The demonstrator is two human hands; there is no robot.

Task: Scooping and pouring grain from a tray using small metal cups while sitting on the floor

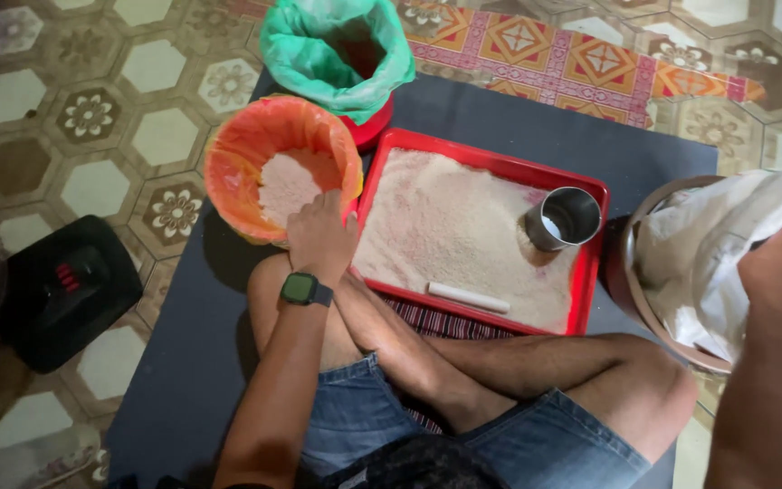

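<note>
- The rim of the orange-lined bucket point(242, 149), left of centre, is gripped by the left hand point(320, 237).
- The white sack point(726, 240) at the right edge is clasped by the right hand point(778, 263).
- A steel cup point(563, 218) is seen standing in the red tray point(590, 299) of grain.

Red tray point(590, 190): open from above, grain surface free at centre; steel cup point(563, 218) stands at right end, white stick point(468, 297) lies near front rim. Orange-lined bucket point(255, 149) touching tray's left rim, green-lined bucket point(337, 45) just behind. Crossed legs point(500, 371) close the front edge. Dark mat point(518, 118) bare behind tray
</note>
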